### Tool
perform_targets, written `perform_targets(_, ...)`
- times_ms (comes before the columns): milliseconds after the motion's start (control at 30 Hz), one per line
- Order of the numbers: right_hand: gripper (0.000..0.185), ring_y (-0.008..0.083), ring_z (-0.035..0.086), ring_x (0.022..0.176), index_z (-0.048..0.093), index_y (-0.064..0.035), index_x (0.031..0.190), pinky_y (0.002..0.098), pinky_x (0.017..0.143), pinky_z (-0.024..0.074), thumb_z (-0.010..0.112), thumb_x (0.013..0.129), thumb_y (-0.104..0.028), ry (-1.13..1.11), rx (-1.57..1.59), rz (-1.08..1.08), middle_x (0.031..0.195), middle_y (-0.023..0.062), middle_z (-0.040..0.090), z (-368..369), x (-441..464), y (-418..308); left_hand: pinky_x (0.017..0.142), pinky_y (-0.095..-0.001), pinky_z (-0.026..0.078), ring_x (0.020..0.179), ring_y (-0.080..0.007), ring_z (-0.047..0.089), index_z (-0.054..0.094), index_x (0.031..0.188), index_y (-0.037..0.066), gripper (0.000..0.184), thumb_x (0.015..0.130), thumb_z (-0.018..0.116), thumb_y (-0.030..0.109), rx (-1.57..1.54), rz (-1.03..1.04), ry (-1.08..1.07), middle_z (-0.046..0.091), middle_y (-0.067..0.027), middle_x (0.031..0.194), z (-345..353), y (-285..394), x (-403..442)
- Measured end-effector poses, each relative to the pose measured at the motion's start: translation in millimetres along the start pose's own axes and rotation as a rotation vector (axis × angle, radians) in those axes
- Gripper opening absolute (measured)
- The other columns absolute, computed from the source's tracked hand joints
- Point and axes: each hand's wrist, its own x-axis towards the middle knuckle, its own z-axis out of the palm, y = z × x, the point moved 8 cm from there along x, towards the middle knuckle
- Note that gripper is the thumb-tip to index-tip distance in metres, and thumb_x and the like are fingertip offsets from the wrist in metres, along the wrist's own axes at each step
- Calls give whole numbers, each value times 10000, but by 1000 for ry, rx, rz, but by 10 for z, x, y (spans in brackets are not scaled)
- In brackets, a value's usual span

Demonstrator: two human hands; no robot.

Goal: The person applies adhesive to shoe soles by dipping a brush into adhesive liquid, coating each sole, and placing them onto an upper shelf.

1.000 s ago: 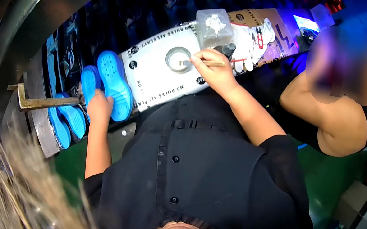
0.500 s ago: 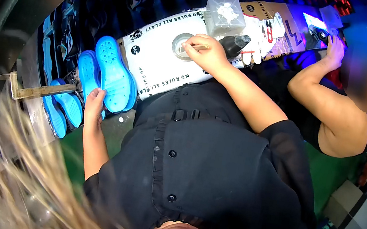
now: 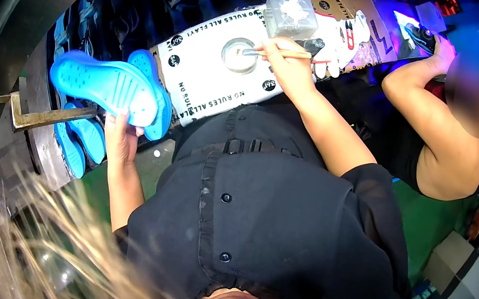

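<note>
My left hand (image 3: 121,138) pinches the end of a blue shoe sole (image 3: 102,85), raised and tilted above another blue sole (image 3: 161,109) lying at the left end of the board. In my right hand (image 3: 291,70) is a thin brush (image 3: 295,54) with a wooden handle. The brush tip reaches into a round dish (image 3: 225,55) holding whitish contents. That dish stands on the white printed sheet (image 3: 205,91). More blue soles (image 3: 88,137) lie farther left, beside a metal bracket.
A clear plastic box (image 3: 290,17) stands behind the dish. Near it are white gloves (image 3: 360,40) and red-handled snips (image 3: 349,35). The metal bracket (image 3: 50,118) juts in at left. Dark shoe parts line the back. A co-worker's hand (image 3: 444,53) is at the far right.
My left hand has lifted a blue sole and swung its far end to the left. My right hand has shifted slightly right, and the brush now shows more of its length.
</note>
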Motion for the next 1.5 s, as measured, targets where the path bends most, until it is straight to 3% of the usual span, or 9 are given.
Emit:
perform_targets(33,224,115,557,687,652,1,821,221,638,447,532,876,-180,28,135,102,746,60,614,-36,-20,9,416,-211,433,692,-131,580,402,1156,31,393,818,559,155,57,-10,38,552,-86,991,39,-14,-8)
perform_targets(267,273,97,513,637,608,36,872,212,620,419,474,910,-199,60,510,241,740,67,608,-77,-157,-39,474,-239,463,677,-155,568,327,1205,18,464,817,550,136,223,185,195,533,-117,999,476,201,-38)
perform_targets(400,270,100,544,662,632,19,837,216,605,422,488,899,-201,-25,471,130,749,59,607,6,-210,-328,536,-268,513,798,-176,570,269,1248,-6,519,808,537,57,392,282,117,509,-136,1027,829,272,1)
perform_targets(567,184,181,573,602,632,27,768,265,538,431,552,834,-125,-160,145,-306,681,79,610,188,-293,-892,860,-293,401,909,-180,533,382,1141,-38,436,768,594,42,479,484,102,519,-124,1037,1034,363,-19)
perform_targets(700,160,204,564,575,626,13,725,287,515,424,567,815,-106,-101,-60,-565,659,69,616,270,-343,-1038,840,-287,417,910,-181,543,376,1145,-42,460,757,612,33,425,535,111,541,-120,1000,1126,417,-71)
perform_targets(1000,118,206,569,559,634,-2,734,295,521,434,581,798,-87,-120,-13,-449,668,76,627,210,-311,-977,888,-312,397,980,-196,526,295,1228,-17,544,780,603,8,555,588,19,494,-149,1110,1135,421,-122)
perform_targets(1267,170,211,559,619,639,0,733,301,583,431,532,822,-95,-213,-36,-508,672,86,608,335,-298,-1027,768,-272,454,826,-169,599,358,1177,-32,513,736,617,0,503,636,65,596,-134,946,1154,461,-135)
perform_targets(1333,87,200,559,547,638,-18,715,302,486,416,606,755,-88,-156,-75,-572,626,65,601,276,-292,-1026,753,-268,459,806,-171,606,357,1178,-31,517,731,617,-1,538,639,63,604,-132,926,1130,464,-145)
perform_targets(1500,110,197,561,545,635,-25,681,298,493,419,616,753,-106,-102,-65,-593,629,65,605,221,-328,-1052,868,-302,411,947,-185,546,320,1202,-17,516,770,603,-2,568,572,10,523,-136,1072,1154,390,-150)
